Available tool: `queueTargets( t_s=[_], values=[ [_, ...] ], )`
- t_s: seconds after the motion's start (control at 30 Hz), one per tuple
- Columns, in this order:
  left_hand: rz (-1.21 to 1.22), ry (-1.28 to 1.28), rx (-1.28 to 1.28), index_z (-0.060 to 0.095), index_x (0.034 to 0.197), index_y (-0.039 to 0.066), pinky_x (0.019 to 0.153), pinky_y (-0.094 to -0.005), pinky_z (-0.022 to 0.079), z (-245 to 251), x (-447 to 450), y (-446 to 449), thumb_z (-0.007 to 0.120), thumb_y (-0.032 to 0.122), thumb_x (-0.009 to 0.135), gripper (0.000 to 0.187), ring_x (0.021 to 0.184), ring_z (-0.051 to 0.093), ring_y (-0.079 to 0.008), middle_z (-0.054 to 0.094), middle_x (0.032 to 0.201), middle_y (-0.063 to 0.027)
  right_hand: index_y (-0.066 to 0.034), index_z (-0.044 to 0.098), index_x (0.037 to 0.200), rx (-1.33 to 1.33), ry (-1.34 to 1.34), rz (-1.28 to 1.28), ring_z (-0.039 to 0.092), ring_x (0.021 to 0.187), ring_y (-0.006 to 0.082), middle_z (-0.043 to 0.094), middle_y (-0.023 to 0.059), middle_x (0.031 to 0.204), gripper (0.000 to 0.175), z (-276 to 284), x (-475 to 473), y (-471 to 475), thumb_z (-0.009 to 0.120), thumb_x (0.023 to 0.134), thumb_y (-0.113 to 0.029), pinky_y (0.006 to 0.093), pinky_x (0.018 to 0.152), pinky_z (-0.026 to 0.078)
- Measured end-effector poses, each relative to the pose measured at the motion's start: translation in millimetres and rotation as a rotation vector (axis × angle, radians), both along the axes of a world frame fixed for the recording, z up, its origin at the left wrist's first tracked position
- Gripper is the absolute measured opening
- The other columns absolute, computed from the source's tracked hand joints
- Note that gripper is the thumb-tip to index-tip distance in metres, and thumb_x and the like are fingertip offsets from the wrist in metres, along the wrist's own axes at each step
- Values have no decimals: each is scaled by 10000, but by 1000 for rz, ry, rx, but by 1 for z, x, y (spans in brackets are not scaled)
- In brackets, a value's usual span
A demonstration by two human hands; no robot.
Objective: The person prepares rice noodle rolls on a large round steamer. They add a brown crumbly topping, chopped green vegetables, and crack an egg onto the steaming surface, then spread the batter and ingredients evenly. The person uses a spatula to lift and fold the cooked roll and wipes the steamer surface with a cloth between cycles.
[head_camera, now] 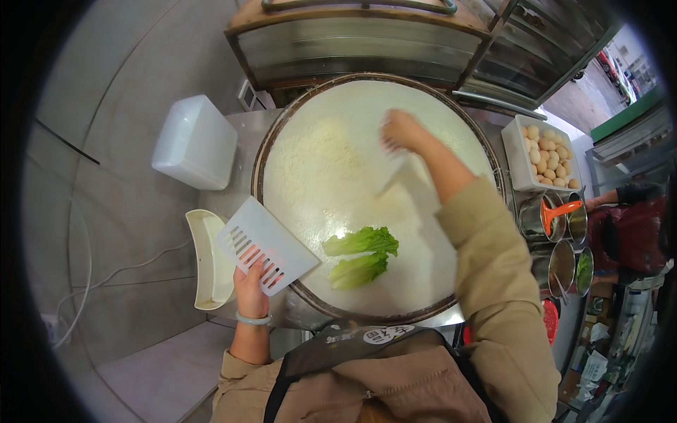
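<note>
A pale sheet of batter or crepe (pixel 423 254) covers the large round griddle (pixel 257 177) before me. Two green lettuce leaves (pixel 362 259) lie side by side on its near half. My left hand (pixel 252 291), with a light bangle at the wrist, grips a white slotted plastic scraper (pixel 283 238) by its slots. That scraper overlaps the griddle's left rim. Over the far right half of the griddle is my right hand (pixel 403 131), blurred and closed around a pale flat tool (pixel 394 178), seemingly a scraper. Its lower edge appears close to the batter; contact cannot be told.
Left of the griddle stand a white plastic container (pixel 198 143) and a cream curved trough (pixel 206 259). At right are a box of eggs (pixel 549 158), several metal pots (pixel 550 264) and an orange-handled utensil (pixel 560 211). A glass-panelled cabinet (pixel 359 47) stands behind; another person (pixel 629 232) is at far right.
</note>
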State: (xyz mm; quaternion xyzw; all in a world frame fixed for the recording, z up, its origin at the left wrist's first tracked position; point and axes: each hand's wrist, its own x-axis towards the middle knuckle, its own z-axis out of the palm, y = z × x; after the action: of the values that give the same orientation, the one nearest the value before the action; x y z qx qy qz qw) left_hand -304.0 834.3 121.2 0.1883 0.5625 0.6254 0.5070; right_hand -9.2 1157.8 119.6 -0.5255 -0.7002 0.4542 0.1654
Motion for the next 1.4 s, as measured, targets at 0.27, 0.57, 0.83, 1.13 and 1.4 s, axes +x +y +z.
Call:
queueTargets(
  t_s=[0.27, 0.57, 0.83, 1.13, 1.4],
  values=[
    [59, 11, -29, 450, 1219, 16, 645, -313, 537, -4, -10, -19, 477, 67, 864, 360, 862, 612, -207, 574, 1081, -103, 62, 588, 828, -124, -511, -331, 649, 619, 276, 645, 195, 744, 192, -10, 117, 28, 471, 810, -89, 362, 506, 525],
    [44, -11, 28, 442, 1223, 12, 653, -315, 537, -8, -15, -19, 475, 71, 861, 368, 872, 610, -210, 569, 1091, -102, -45, 515, 891, 746, -726, 364, 601, 650, 346, 616, 156, 703, 135, 7, -19, -68, 452, 827, -147, 463, 563, 469],
    [48, 0, -24, 449, 1214, 7, 651, -314, 535, -5, -9, -11, 475, 62, 857, 362, 866, 609, -202, 572, 1078, -103, -90, 504, 860, 740, -564, 657, 587, 543, 286, 578, 89, 586, 92, 31, 7, -108, 500, 769, -95, 417, 479, 449],
    [120, 17, -130, 442, 1233, 19, 659, -319, 533, -3, -14, -17, 465, 52, 854, 382, 871, 605, -211, 561, 1083, -103, -85, 483, 812, 823, -618, 847, 575, 528, 256, 551, 73, 572, 68, 59, 15, -132, 504, 790, -146, 387, 442, 446],
    [77, 57, -75, 445, 1221, 12, 666, -331, 535, -3, -8, -21, 479, 57, 851, 374, 868, 602, -205, 561, 1076, -100, -37, 553, 793, 281, -306, 227, 617, 629, 293, 628, 123, 695, 112, -13, 1, 42, 569, 752, -140, 402, 601, 495]
  ],
)
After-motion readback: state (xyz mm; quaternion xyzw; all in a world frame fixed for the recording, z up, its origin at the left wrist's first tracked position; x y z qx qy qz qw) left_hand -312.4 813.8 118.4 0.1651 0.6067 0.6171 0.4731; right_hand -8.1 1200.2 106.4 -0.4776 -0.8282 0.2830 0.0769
